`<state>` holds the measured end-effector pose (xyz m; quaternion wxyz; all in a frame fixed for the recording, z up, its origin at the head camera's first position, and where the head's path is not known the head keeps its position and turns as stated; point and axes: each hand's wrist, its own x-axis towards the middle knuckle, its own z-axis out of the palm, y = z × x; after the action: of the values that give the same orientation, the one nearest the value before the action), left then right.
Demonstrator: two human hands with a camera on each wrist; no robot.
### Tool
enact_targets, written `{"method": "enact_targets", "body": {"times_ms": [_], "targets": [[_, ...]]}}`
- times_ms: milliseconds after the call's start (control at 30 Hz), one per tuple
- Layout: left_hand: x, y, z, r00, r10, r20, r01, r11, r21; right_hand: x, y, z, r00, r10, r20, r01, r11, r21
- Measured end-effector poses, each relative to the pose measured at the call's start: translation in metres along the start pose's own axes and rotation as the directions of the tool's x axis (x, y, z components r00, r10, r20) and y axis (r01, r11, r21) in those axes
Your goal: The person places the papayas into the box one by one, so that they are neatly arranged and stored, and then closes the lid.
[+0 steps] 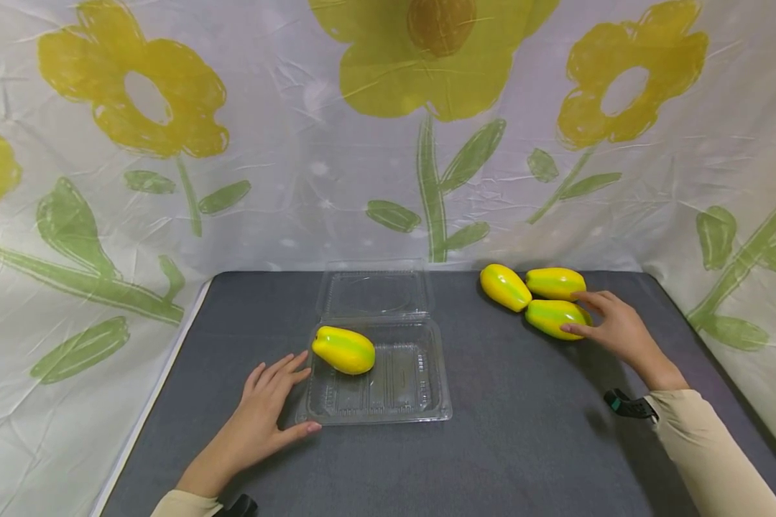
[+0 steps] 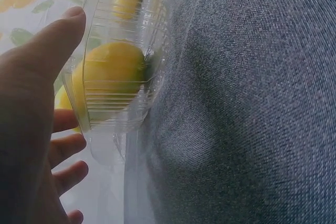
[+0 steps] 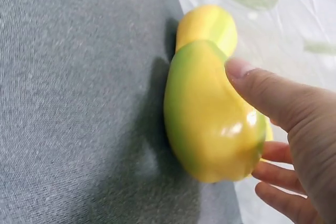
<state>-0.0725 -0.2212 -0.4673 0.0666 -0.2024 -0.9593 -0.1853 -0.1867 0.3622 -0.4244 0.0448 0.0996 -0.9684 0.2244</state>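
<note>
A clear plastic clamshell container [image 1: 394, 416] lies unfolded, its lid [image 1: 375, 291] leaning back behind it. One yellow-green papaya [image 1: 344, 350] sits in the left part of its base. My left hand [image 1: 261, 413] is at the container's left side, fingers spread and the thumb by the near corner; the left wrist view shows the thumb [image 2: 73, 17] at the clear wall. Over at the right, my right hand [image 1: 617, 330] reaches around the near end of another papaya [image 1: 552, 318], thumb in front and fingers behind, loosely extended. In the right wrist view its thumb overlaps this papaya [image 3: 210, 114].
Two more papayas lie beside it, one at the left [image 1: 504, 287] and one behind [image 1: 552, 283]. A dark grey cloth covers the table [image 1: 478, 445]. Behind it hangs a white curtain [image 1: 284, 179] with painted yellow flowers.
</note>
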Motion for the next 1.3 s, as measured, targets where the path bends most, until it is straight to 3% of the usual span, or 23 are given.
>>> {"method": "enact_targets", "body": {"times_ms": [600, 1300], "targets": [[0.001, 0.001, -0.003, 1.000, 0.003, 0.006, -0.003, 1.000, -0.015, 0.001, 0.013, 0.009, 0.998, 0.015, 0.053, -0.015, 1.000, -0.002], [0.000, 0.002, -0.004, 1.000, -0.007, 0.010, 0.008, 1.000, -0.022, 0.000, 0.015, 0.012, 0.999, -0.039, 0.018, 0.039, 0.999, -0.029]]}}
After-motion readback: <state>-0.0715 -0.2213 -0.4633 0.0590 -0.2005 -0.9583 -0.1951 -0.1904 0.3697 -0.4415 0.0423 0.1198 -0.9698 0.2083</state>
